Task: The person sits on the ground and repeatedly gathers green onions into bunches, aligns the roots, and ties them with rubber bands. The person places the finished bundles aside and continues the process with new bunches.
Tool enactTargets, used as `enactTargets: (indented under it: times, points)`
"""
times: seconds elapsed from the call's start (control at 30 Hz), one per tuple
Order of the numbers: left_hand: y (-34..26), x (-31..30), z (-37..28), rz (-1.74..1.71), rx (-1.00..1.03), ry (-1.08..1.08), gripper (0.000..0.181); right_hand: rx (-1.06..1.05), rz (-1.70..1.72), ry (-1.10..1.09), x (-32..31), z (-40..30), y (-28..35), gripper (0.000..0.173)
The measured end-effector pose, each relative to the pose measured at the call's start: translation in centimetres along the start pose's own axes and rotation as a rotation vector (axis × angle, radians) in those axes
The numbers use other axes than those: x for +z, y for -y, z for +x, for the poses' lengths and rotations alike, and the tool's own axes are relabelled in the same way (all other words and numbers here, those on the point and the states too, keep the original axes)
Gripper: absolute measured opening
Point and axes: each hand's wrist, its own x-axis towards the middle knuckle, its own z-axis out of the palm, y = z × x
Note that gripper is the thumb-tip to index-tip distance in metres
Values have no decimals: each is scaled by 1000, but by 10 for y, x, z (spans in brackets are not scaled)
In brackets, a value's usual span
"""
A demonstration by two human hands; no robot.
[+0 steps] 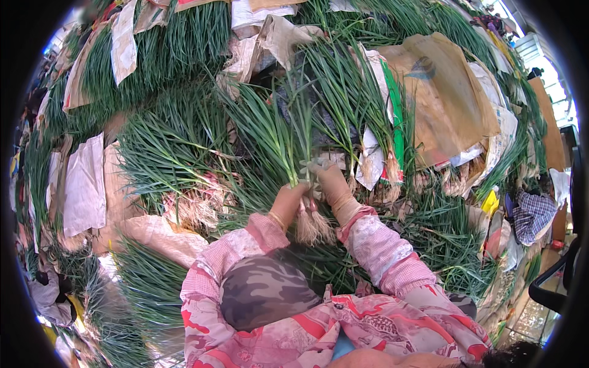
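My left hand (290, 200) is closed around a bunch of green onions (283, 142), near where the white stems meet the pinkish bulbs. The roots of the bunch (309, 227) hang down between my wrists. Close beside it, my right hand (329, 181) has its fingers at a stalk of the same plants; its fingertips are blurred. Just beyond my hands, more green onions (340, 92) lie with leaves pointing away and pale roots (393, 170) towards me. To the left is a pile of green onions (165, 152) with a tangle of reddish bulbs and roots (198, 207).
A large brown sack (437, 101) lies at the right, with a green-edged sack (391, 101) beside it. White sacking (85, 184) is at the left. Loose leaves (451, 239) cover the ground right of my arm. Other people sit at the far right (534, 216) and lower left (48, 294).
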Motion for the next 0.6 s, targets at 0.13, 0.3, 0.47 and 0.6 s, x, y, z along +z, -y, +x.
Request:
enactTargets:
  times: [0.13, 0.3, 0.47, 0.6]
  points:
    - [1, -1, -4, -86, 7, 20, 26, 83, 249, -95, 11, -14, 16, 30]
    - [8, -7, 1, -138, 3, 7, 25, 167, 671, -264, 28, -21, 40, 17]
    - [17, -11, 0, 246, 217, -16, 22, -113, 396, -320, -6, -28, 26, 17]
    - [1, 8, -14, 28, 92, -59, 15, -302, -226, -466, -31, -36, 39, 23]
